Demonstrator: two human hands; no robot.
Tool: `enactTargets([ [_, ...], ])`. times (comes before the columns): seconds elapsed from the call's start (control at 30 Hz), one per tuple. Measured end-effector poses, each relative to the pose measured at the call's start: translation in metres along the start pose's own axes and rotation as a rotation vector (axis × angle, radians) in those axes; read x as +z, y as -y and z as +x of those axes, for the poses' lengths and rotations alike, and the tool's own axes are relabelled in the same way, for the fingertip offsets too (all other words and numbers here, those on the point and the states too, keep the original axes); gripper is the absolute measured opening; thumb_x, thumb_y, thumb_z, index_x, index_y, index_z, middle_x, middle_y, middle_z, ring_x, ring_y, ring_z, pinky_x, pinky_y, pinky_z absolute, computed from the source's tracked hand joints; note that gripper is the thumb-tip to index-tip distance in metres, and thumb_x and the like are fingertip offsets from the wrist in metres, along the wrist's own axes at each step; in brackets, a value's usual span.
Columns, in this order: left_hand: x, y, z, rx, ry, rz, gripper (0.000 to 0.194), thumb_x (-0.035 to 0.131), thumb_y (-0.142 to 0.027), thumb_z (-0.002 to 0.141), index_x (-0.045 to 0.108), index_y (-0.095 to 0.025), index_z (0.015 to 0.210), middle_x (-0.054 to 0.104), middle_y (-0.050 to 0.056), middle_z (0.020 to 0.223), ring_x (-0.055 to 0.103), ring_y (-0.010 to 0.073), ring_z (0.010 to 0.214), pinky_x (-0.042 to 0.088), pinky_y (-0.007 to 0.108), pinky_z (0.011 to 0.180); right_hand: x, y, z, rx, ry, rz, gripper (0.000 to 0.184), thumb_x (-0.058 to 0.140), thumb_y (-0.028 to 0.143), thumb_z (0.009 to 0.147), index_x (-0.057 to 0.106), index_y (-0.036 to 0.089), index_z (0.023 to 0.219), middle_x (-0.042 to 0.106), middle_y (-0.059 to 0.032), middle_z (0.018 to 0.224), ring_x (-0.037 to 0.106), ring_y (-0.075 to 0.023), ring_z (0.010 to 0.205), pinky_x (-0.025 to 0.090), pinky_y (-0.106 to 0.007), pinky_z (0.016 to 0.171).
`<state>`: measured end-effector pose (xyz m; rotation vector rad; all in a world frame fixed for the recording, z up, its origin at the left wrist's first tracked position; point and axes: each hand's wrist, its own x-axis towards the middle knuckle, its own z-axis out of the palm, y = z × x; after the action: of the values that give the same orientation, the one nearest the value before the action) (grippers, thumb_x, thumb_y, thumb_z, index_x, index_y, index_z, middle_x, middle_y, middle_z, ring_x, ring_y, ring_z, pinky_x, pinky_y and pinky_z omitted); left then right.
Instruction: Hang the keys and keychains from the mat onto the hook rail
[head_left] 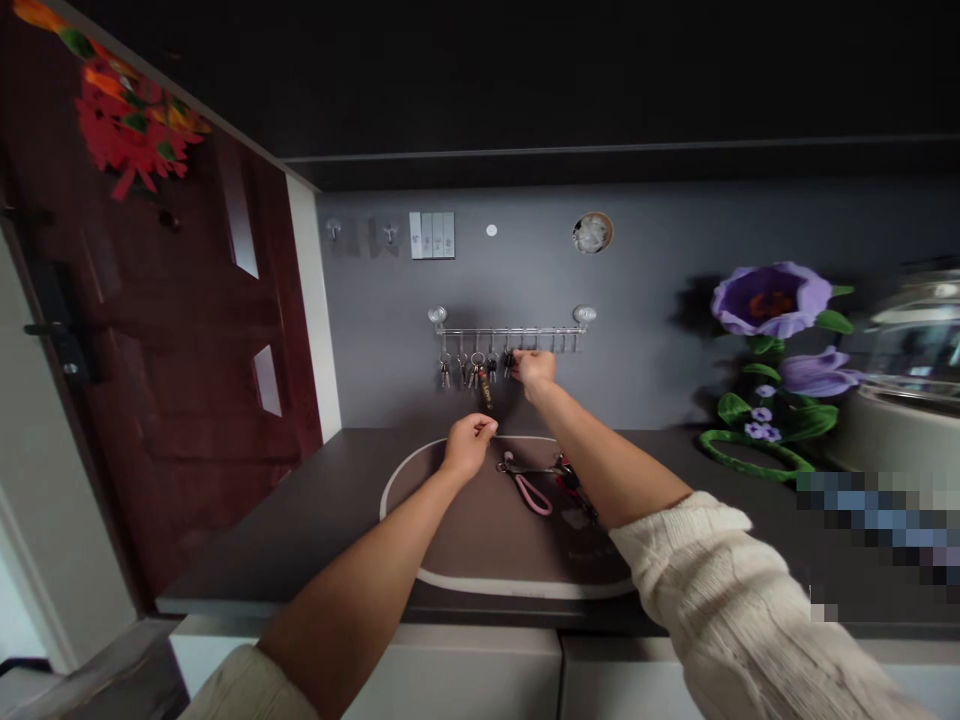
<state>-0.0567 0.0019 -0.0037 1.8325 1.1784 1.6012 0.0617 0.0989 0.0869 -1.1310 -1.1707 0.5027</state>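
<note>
A clear hook rail [510, 331] is fixed to the grey back wall, with several bunches of keys [445, 372] hanging from its left half. My right hand [536, 372] is raised to the rail, its fingertips closed at a dark bunch of keys [508, 362]. Lower and to the left, my left hand [466, 445] hovers over the mat with thumb and fingers pinched together; whatever they hold, if anything, is hidden. A brown key fob [486, 390] dangles just above it. On the mat lie a pink wrist strap [534, 497] and more dark and red key items [568, 472], partly behind my right forearm.
A brown mat [480, 540] with a pale rim covers part of the dark counter [300, 530]. Purple knitted flowers [772, 300] and a glass-topped appliance [919, 340] stand at the right. A dark cabinet [525, 80] overhangs the counter. At the left is a red-brown door [187, 380].
</note>
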Motion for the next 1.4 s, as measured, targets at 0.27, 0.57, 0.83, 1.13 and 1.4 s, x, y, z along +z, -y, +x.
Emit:
enactTargets([
  [0.27,0.0,0.0,0.001,-0.001,0.009,0.003,0.016,0.05,-0.027,0.07,0.059,-0.013,0.071,0.059,0.002,0.065,0.051,0.0107,0.059,0.04,0.023,0.06,0.001,0.001,-0.002,0.064,-0.004,-0.009,0.014,0.052,0.025,0.067,0.059,0.012,0.069,0.057,-0.0022,0.055,0.053,-0.0094,0.051,0.044,-0.021,0.053],
  [0.57,-0.001,0.002,0.001,0.015,0.002,0.017,0.016,0.05,-0.027,0.069,0.06,-0.014,0.071,0.06,0.002,0.065,0.051,0.0112,0.06,0.04,0.024,0.061,-0.005,-0.005,-0.004,0.02,0.034,-0.03,0.012,0.051,0.023,0.066,0.058,0.012,0.066,0.057,-0.0012,0.054,0.053,-0.0086,0.052,0.043,-0.02,0.054],
  [0.83,0.001,0.005,-0.001,-0.065,0.011,-0.019,0.015,0.051,-0.026,0.068,0.059,-0.013,0.07,0.055,0.0,0.058,0.049,0.0095,0.055,0.038,0.022,0.055,-0.019,0.007,-0.017,0.1,0.107,0.031,0.011,0.047,0.012,0.065,0.058,0.011,0.065,0.059,-0.0031,0.06,0.052,-0.007,0.05,0.043,-0.02,0.052],
  [1.13,0.001,-0.003,-0.012,-0.223,0.12,-0.021,0.007,0.056,-0.02,0.065,0.059,-0.013,0.066,0.055,-0.001,0.054,0.045,0.0068,0.048,0.036,0.02,0.05,-0.051,0.016,-0.058,0.137,0.37,0.05,0.005,0.051,0.011,0.065,0.056,0.013,0.065,0.062,-0.0057,0.068,0.053,-0.0083,0.054,0.041,-0.02,0.05],
  [1.4,-0.006,-0.02,0.0,-0.448,0.298,0.102,0.003,0.061,-0.015,0.059,0.06,-0.013,0.058,0.051,-0.002,0.045,0.042,0.0071,0.041,0.033,0.021,0.047,-0.077,-0.017,-0.084,-0.056,0.639,-0.279,0.004,0.059,0.017,0.057,0.061,0.014,0.058,0.056,0.0013,0.05,0.044,-0.0071,0.047,0.034,-0.02,0.049],
])
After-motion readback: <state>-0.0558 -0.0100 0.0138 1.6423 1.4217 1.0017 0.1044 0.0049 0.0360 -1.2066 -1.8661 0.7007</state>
